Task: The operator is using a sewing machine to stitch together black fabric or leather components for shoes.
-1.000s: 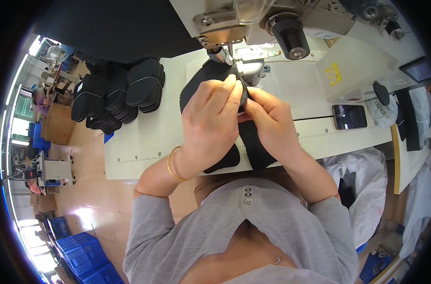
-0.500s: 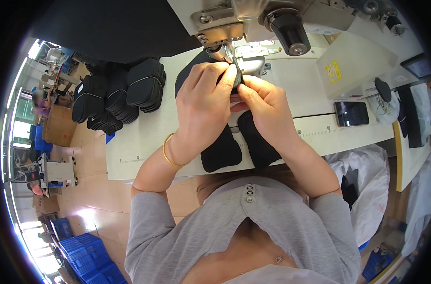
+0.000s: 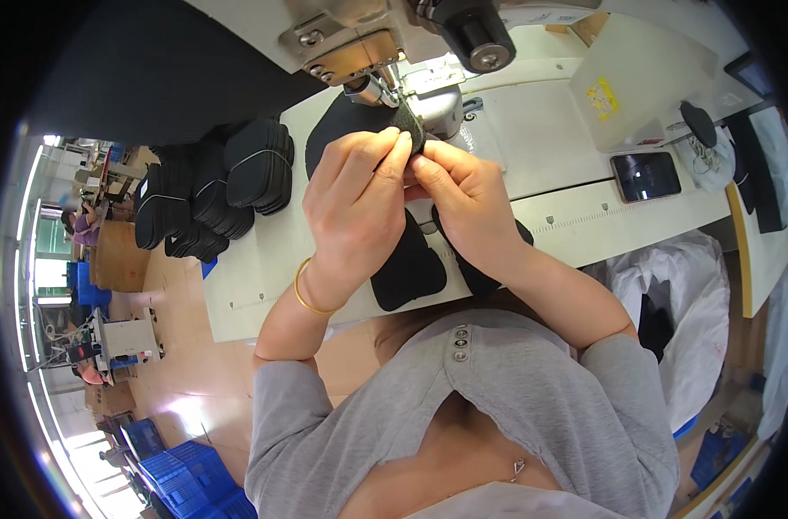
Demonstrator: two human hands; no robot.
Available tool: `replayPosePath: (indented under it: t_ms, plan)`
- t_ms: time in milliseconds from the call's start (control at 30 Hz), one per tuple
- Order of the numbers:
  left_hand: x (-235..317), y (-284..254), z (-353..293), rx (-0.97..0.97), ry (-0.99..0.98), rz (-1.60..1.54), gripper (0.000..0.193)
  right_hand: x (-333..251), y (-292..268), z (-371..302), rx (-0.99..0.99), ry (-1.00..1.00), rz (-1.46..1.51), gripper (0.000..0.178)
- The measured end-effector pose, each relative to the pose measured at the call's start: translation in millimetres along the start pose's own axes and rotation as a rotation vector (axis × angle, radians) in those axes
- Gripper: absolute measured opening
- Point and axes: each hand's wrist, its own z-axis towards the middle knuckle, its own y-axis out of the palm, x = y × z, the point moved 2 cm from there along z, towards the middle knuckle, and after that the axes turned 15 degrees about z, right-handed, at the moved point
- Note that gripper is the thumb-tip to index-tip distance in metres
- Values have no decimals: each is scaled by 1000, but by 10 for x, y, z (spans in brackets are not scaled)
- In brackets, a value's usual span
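A black fabric piece [image 3: 346, 117] lies at the metal presser foot [image 3: 372, 89] of a sewing machine [image 3: 355, 59], its dark grey edge standing up beside the foot. Just in front of the foot, my left hand [image 3: 355, 208] pinches that edge between thumb and fingers. My right hand [image 3: 473, 203] closes on the same piece a little to the right, fingertips nearly meeting the left ones. Below my wrists, two rounded black lobes of fabric [image 3: 408, 272] rest toward the table's front edge, the right one partly covered by my forearm. Whether they join the held piece is hidden.
Banded stacks of black fabric pieces [image 3: 260, 164] stand at the table's left. On the right lie a phone [image 3: 645, 176] and a pale box-like cover [image 3: 653, 82]. A white sack [image 3: 684, 303] hangs beside my right elbow. Blue crates [image 3: 190, 476] sit on the floor at lower left.
The view has shifted, so the machine sits further up and left. Both hands have come slightly back from the presser foot, still pinching the fabric, and more of its edge shows.
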Motion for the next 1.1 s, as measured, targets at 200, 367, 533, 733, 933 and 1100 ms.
replayPosePath:
  t_ms: [200,367,533,733,933,1100]
  plan:
    - [-3,0,-44,19,30,20,33,40,48,-33,16,38,70,19]
    - [-43,-28,-32,-9,35,9,37,42,88,-59,14,113,207,20]
    - [-92,-72,-25,-60,52,32,40,88,116,-46,-10,137,301,21]
    - [-200,-69,42,-75,104,6,39,123,122,1,-71,164,337,29]
    - [-323,0,64,-89,164,-12,39,142,165,68,-49,142,378,36]
    - [-370,2,91,-88,185,15,38,130,223,85,-93,96,433,42]
